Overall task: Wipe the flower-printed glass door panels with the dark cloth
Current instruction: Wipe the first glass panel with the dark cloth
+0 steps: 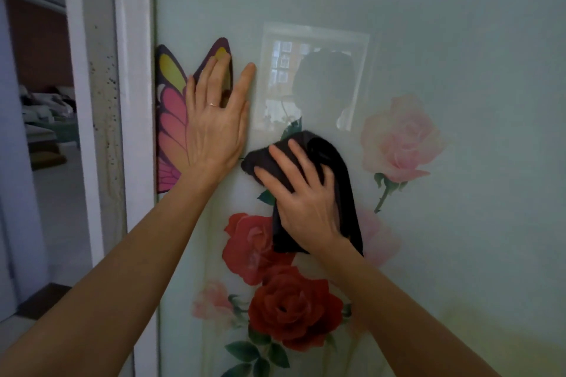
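The left hand (214, 128) lies flat, fingers straight and spread, on the glass door panel (459, 40) at centre left, covering part of a butterfly sticker (170, 119). Just right of it and lower, the right hand (303, 205) presses the dark cloth (340, 171) against the glass with fingers spread and nearly straight; its thumb is hidden. The cloth hangs down past the wrist. Red roses (294, 309) are printed below, a pink rose (401, 138) to the right. A white door frame (134, 70) runs along the left.
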Demonstrator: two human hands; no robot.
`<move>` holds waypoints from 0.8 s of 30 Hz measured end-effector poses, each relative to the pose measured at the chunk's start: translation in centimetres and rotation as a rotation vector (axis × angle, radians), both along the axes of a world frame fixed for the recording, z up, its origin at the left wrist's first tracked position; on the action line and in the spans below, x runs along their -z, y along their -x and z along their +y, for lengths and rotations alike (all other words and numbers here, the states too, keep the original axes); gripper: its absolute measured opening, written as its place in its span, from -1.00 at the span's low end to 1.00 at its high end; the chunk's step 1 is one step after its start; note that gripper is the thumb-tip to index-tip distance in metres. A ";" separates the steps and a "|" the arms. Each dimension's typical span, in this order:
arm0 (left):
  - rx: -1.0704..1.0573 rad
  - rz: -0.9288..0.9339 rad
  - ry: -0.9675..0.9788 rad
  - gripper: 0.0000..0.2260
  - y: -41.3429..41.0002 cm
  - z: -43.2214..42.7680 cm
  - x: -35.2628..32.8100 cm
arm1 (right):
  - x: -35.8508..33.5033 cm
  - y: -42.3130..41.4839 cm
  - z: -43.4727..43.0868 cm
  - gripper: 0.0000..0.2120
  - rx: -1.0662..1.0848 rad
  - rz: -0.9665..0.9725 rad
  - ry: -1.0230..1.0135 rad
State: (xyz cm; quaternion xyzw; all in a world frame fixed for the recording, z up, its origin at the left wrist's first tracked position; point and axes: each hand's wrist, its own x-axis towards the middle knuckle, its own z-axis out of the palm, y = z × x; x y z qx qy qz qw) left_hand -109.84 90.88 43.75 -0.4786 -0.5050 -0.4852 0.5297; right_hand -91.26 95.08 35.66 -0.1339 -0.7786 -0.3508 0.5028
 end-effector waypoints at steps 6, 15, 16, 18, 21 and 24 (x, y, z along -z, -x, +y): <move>0.069 -0.018 -0.004 -0.58 2.4 -0.6 3.1 | 7.7 -0.1 0.0 -0.48 -0.055 -0.395 -0.010; 0.205 -0.014 0.022 -0.55 4.0 -1.4 4.0 | -0.6 2.9 -1.6 -0.52 0.013 -0.026 0.031; 0.225 -0.011 0.024 -0.56 4.3 -1.3 3.9 | -0.5 3.3 -1.5 -0.51 0.027 -0.019 0.023; 0.238 -0.003 0.019 -0.54 4.5 -1.2 3.9 | 1.2 3.5 -1.3 -0.50 0.028 -0.053 0.001; 0.221 0.002 0.018 -0.53 4.6 -1.1 4.0 | 5.3 3.1 -0.8 -0.50 -0.011 -0.243 -0.051; 0.204 0.026 0.009 -0.55 4.9 -1.2 4.1 | 6.6 2.6 -0.9 -0.49 -0.006 -0.363 -0.049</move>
